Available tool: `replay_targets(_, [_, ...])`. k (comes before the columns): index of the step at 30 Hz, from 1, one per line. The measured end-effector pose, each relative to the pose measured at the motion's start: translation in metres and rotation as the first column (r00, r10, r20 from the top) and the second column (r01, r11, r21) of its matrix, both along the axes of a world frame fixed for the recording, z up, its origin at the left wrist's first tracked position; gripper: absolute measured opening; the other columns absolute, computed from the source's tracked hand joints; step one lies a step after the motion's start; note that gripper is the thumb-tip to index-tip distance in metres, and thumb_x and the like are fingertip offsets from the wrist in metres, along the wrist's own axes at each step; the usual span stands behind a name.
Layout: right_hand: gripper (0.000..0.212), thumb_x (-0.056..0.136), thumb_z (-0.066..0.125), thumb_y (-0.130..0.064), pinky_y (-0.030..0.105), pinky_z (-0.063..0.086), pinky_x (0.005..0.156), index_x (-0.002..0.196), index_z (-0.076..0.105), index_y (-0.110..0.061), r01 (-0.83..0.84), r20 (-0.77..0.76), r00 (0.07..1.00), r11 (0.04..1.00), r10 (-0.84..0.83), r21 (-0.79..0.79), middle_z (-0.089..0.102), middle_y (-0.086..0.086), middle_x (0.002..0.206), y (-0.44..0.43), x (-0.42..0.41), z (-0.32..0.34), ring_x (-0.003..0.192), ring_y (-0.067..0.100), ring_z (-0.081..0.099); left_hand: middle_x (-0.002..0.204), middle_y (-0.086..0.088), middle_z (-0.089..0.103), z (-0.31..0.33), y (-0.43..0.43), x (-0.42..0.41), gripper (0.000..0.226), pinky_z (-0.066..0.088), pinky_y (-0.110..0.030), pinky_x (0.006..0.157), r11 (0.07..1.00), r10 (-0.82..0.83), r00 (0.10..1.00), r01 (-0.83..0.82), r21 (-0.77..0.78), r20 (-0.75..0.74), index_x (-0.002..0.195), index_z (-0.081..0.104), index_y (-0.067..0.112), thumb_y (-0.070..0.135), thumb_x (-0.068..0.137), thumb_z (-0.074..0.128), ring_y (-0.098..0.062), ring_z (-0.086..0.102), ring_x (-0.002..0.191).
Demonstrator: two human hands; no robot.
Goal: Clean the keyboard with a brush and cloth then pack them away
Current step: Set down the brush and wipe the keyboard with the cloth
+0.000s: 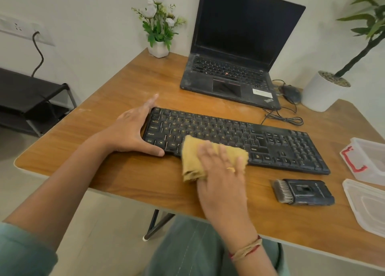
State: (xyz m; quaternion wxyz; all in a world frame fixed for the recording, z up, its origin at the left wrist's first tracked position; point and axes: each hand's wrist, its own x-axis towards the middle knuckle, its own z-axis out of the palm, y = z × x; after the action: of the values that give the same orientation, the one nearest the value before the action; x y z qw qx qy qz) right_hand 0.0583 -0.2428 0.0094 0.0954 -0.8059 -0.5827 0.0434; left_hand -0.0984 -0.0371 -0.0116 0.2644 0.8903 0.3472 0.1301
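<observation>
Right hand [223, 171], grip: fingers spread and near flat, pressing down on the folded mustard-yellow cloth [192, 161]. Nothing is closed round it. Motion blur here; I cannot tell whether the thumb tucks under the fold.

The cloth lies under the grip, on the near-left keys of the long black plastic keyboard [270, 142], its tail hanging over the near edge.

The keyboard's long axis runs left to right across the wooden bench [129, 82]. Most of the uncovered keys lie to the right of the grip, so I judge the wiping stroke goes that way.

Left hand [133, 130]: wide-open span bracing the keyboard's left end, thumb along the near edge, fingers straight at the far corner.

Right of the grip, on the near side: the black block-handled brush with grey bristles [302, 191], lying apart from the keyboard. Further right: the clear plastic box with a red clasp [373, 151] and its loose clear lid [368, 207]. The right hand is the nearer for packing.
</observation>
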Motion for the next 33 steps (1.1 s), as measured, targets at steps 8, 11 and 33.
replay_targets(8, [0.06, 0.1, 0.031, -0.025, 0.033, -0.008, 0.117, 0.15, -0.001, -0.032, -0.056, -0.046, 0.997, 0.998, 0.056, -0.004, -0.011, -0.015, 0.155, 0.002, 0.001, 0.002, 0.145, 0.011, -0.012, 0.155, 0.002, 0.027, 0.0, -0.001, 0.0, 0.145, 0.018, -0.04, 0.113, 1.0, -0.003, 1.0, 0.003, 0.006, 0.005, 0.15, -0.011, 0.037, 0.088, 0.036, 0.062, -0.02, 0.028, 0.139])
replay_targets(11, [0.059, 0.1, 0.032, -0.026, 0.037, -0.009, 0.117, 0.15, 0.002, -0.032, 0.01, -0.067, 0.998, 1.0, -0.009, 0.016, -0.003, -0.016, 0.157, 0.0, 0.01, 0.001, 0.145, 0.008, -0.009, 0.155, 0.003, 0.026, 0.0, -0.001, 0.0, 0.143, 0.018, -0.04, 0.113, 1.0, -0.001, 1.0, 0.001, -0.003, 0.0, 0.15, -0.01, 0.038, 0.085, 0.037, 0.064, -0.019, 0.027, 0.139])
replay_targets(33, [0.061, 0.098, 0.031, -0.025, 0.049, -0.006, 0.118, 0.146, -0.002, -0.044, 0.028, -0.016, 0.999, 0.999, -0.029, -0.024, -0.012, -0.016, 0.155, -0.001, 0.031, -0.003, 0.144, 0.015, -0.016, 0.156, 0.001, 0.027, -0.004, 0.003, 0.0, 0.145, 0.021, -0.045, 0.116, 1.0, -0.006, 1.0, 0.006, -0.002, 0.019, 0.149, -0.009, 0.04, 0.09, 0.034, 0.064, -0.02, 0.028, 0.141])
